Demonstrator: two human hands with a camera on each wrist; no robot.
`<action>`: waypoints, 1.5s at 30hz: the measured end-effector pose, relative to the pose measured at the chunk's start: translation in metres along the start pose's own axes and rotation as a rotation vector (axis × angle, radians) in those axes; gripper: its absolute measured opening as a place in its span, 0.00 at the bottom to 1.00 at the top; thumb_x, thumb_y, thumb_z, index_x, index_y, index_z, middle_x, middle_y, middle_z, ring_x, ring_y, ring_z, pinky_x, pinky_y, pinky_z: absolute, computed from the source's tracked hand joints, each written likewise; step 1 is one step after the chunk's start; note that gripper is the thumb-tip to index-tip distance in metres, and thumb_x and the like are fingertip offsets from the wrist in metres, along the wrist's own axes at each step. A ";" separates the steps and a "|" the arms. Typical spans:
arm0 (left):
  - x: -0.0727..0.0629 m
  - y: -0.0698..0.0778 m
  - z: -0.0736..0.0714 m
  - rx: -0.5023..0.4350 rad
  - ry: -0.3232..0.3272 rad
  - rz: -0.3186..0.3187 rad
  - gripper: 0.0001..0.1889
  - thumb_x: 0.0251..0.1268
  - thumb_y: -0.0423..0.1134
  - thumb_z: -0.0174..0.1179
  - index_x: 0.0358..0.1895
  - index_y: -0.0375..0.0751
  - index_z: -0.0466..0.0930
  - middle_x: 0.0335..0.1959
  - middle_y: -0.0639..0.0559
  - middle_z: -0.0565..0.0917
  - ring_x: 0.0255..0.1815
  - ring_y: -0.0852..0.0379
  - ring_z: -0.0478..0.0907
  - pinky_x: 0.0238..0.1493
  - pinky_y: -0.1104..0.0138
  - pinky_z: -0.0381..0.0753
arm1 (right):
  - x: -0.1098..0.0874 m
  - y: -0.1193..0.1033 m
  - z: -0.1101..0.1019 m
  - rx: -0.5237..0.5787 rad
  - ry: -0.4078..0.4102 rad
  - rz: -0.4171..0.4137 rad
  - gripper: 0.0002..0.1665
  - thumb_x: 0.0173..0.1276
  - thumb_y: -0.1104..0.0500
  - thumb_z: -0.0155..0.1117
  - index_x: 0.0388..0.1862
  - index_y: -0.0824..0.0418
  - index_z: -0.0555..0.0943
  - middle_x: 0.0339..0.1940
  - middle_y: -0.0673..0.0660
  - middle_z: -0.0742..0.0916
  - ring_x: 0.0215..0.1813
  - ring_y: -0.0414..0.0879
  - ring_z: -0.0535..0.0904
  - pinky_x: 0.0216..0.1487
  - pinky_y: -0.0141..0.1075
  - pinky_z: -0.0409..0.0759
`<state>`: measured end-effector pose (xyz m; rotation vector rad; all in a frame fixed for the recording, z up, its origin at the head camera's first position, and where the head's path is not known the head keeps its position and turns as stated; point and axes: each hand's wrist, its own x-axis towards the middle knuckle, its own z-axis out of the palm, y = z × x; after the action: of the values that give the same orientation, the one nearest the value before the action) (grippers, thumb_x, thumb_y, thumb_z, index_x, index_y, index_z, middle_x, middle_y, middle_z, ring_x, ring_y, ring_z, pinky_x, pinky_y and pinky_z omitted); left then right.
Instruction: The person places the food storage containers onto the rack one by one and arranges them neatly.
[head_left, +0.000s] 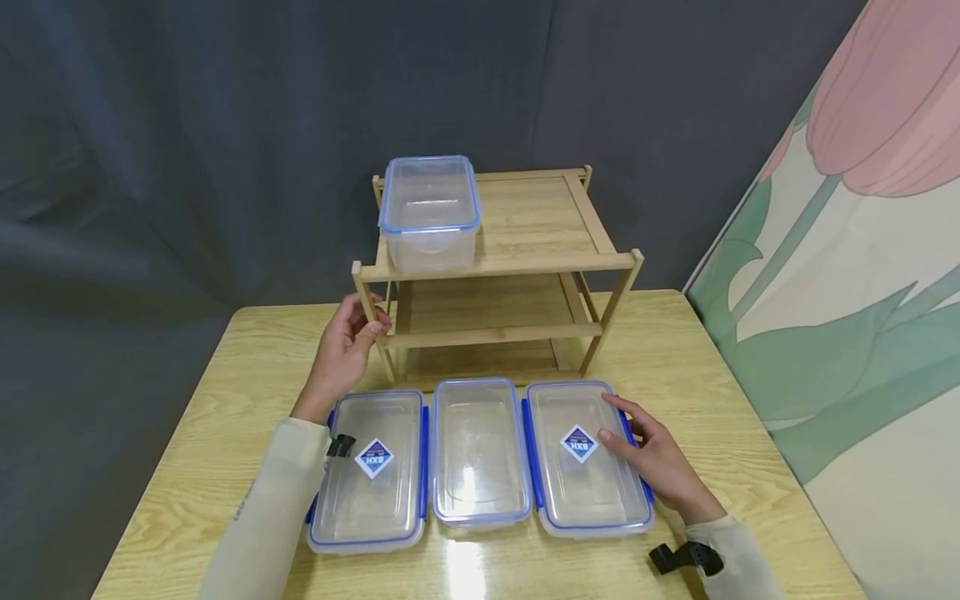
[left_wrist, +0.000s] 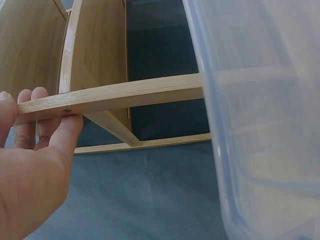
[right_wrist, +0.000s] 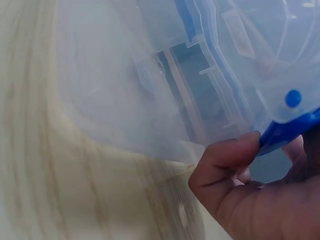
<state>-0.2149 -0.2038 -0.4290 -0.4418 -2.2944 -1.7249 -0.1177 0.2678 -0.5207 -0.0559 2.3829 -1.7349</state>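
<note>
In the head view, my left hand [head_left: 345,346] grips the left front leg of a three-tier wooden shelf rack [head_left: 540,212]. The left wrist view shows the thumb and fingers of my left hand [left_wrist: 37,160] around the wooden leg [left_wrist: 125,95]. My right hand [head_left: 663,458] holds the right edge of a clear food container [head_left: 592,492] with blue side clips and a diamond label, its thumb over the lid. Seen from the right wrist, bent fingers of my right hand [right_wrist: 250,185] meet the container's corner by a blue clip [right_wrist: 290,130]; some fingers are hidden.
A clear lidded container [head_left: 431,196] stands on the rack's top tier, at the left. On the wooden table [head_left: 247,375], a middle container [head_left: 480,450] and a labelled left container [head_left: 375,508] line up before the rack. A dark curtain [head_left: 300,125] hangs behind.
</note>
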 end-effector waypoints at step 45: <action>-0.002 0.000 0.001 -0.010 -0.005 -0.024 0.15 0.85 0.32 0.50 0.68 0.42 0.70 0.52 0.41 0.81 0.54 0.52 0.83 0.57 0.74 0.83 | -0.012 -0.063 -0.032 0.081 -0.008 -0.070 0.38 0.80 0.62 0.63 0.84 0.48 0.65 0.50 0.57 0.79 0.41 0.50 0.90 0.34 0.51 0.91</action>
<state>-0.2133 -0.2035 -0.4297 -0.4225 -2.3045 -1.7484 -0.1167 0.2793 -0.4499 -0.1356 2.3288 -1.8564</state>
